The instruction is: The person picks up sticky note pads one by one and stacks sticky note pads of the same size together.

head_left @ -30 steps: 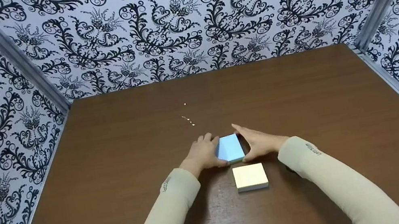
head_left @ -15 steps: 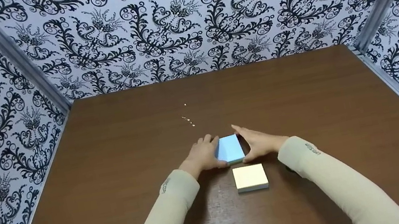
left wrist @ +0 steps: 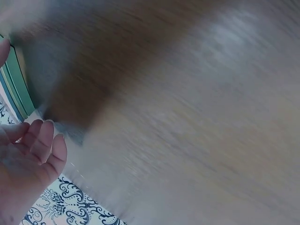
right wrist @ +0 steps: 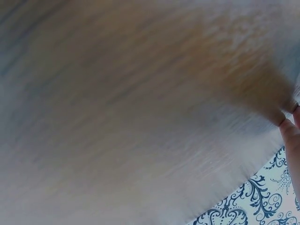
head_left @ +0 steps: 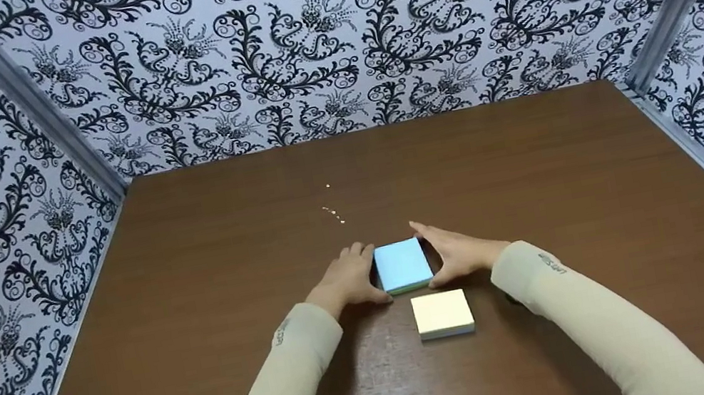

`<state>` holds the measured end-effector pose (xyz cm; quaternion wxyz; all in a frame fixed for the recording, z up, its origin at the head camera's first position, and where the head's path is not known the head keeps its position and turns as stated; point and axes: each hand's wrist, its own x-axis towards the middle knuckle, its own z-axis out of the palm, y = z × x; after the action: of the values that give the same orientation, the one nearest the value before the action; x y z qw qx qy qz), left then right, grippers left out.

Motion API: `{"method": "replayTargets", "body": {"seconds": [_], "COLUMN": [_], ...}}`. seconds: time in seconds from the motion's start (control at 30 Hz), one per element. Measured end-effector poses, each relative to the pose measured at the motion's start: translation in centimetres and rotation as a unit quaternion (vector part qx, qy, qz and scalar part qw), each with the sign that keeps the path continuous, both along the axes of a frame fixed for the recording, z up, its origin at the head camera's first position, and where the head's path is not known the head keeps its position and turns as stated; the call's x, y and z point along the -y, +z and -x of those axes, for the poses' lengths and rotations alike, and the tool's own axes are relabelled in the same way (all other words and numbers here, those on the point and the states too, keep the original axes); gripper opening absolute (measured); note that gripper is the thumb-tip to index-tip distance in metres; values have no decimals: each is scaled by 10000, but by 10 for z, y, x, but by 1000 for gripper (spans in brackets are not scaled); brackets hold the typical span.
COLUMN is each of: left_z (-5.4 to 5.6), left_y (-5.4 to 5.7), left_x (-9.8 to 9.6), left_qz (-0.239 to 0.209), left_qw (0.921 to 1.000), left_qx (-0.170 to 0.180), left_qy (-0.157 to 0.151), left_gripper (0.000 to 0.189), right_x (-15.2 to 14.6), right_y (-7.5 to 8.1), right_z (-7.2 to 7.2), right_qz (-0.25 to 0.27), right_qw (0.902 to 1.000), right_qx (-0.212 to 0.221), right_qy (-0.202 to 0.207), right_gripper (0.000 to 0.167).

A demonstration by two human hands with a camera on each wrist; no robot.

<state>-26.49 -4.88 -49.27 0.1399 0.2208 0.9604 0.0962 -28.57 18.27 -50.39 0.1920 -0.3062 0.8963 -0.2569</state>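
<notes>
In the head view, a blue-topped stack of sticky notes point(head_left: 403, 265) with a green lower edge lies on the table between both hands. My left hand point(head_left: 345, 280) is at its left side, fingers loosely bent and thumb by the near left corner. The left wrist view shows the left fingers point(left wrist: 41, 140) just off the green side of the stack point(left wrist: 18, 82). At the right side my right hand point(head_left: 459, 251) spans the stack, its thumb at the near corner and fingers at the far one. Only some right fingers point(right wrist: 291, 140) show in the right wrist view.
A pale yellow-topped stack of sticky notes point(head_left: 442, 312) lies just in front of the blue one. Small bright flecks point(head_left: 334, 213) mark the brown table point(head_left: 223, 249) farther back. Patterned walls point(head_left: 325, 43) enclose it at the back and sides.
My left hand has drawn slightly left, off the blue stack, uncovering more of its left side. My right hand has stayed in place at the right side.
</notes>
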Motion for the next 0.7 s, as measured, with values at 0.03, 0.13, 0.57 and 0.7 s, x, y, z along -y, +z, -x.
{"method": "replayTargets", "body": {"seconds": [0.03,0.13,0.57,0.7], "left_z": [0,1,2,1], "left_y": [-1,-2,1,5], "left_x": [0,-2,-1,-3], "left_qz": [-3,-8,-34,-61], "left_qw": [10000,10000,9998,9997], "left_qx": [-33,-75,201,236], "left_qy": [6,49,84,70], "left_gripper": [96,93,105,100], "right_x": [0,0,0,0], "right_y": [0,0,-3,-4], "right_z": [0,0,2,2], "right_qz": [13,70,99,106], "right_qw": [10000,9999,9998,9998], "right_qx": [21,84,138,140], "right_qy": [-11,-59,-92,-123], "right_gripper": [108,108,108,108]}}
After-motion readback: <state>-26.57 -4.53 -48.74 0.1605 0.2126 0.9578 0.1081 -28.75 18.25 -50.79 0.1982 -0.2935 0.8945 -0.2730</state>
